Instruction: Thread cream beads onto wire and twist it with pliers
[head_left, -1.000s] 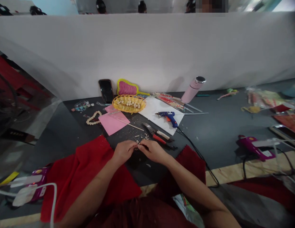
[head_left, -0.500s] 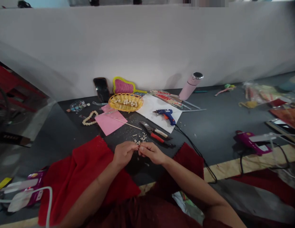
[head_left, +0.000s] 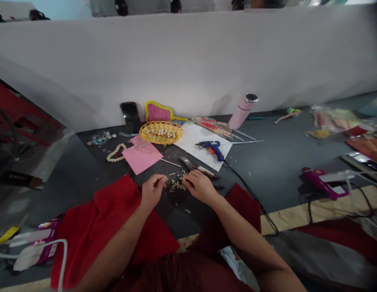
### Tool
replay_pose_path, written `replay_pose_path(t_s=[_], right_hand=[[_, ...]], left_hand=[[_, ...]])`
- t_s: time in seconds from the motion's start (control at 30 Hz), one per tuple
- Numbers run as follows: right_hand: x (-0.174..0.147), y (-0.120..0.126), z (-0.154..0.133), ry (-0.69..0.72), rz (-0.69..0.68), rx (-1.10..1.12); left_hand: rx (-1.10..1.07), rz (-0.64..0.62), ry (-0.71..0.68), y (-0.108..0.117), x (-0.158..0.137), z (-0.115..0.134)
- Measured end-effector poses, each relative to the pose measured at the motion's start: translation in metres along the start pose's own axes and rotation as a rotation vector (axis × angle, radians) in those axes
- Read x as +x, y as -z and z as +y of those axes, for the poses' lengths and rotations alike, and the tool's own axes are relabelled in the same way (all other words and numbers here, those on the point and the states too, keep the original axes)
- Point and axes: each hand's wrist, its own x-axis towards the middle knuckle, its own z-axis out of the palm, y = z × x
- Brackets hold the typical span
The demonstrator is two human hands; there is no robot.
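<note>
Small cream-coloured pieces [head_left: 177, 185] lie in a loose pile on the dark table between my hands. My left hand [head_left: 152, 190] is at the pile's left side, thumb and fingertips pinched; whatever is in them is too small to make out. At the right edge of the pile, my right hand [head_left: 200, 186] has its fingers closed downward by the pieces, and their tips are partly hidden. Just behind it lie pruning shears [head_left: 191, 164], whose red handle my right hand covers. A thin stick [head_left: 164, 159] rests across the pink paper [head_left: 141, 157] and the table.
A yellow woven basket [head_left: 161, 133] holds more small pale pieces. The blue glue gun [head_left: 213, 148] lies on white paper [head_left: 191, 140], its cord running to the front edge. A pink bottle [head_left: 243, 111], a phone [head_left: 130, 116] and a beaded heart [head_left: 116, 153] stand or lie around. Red cloth [head_left: 100, 215] covers the left front.
My hands were together over the near side of the pile. They have moved apart and slightly forward, the left one leftward, the right one over the shears' handle, exposing the pile.
</note>
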Motion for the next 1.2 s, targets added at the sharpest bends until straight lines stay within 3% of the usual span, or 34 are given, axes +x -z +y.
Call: replay_pose_path(t_s=[0.17,0.53,0.87,1.2], right_hand=[[-0.001,-0.006,0.005,0.045,-0.05,-0.227],[-0.001,0.002,0.016,-0.13,0.169,-0.063],[0.0,0.002,0.022,-0.114,0.248,-0.071],[-0.003,-0.003,0.007,-0.036,-0.02,-0.339]], left_hand=[[-0.164,-0.02,0.091,-0.003,0.001,-0.009],[-0.582,0.132,0.31,0.0,0.012,-0.014],[-0.644,0.112,0.342,0.0,0.015,-0.02],[-0.655,0.096,0.345,0.001,0.015,-0.018]])
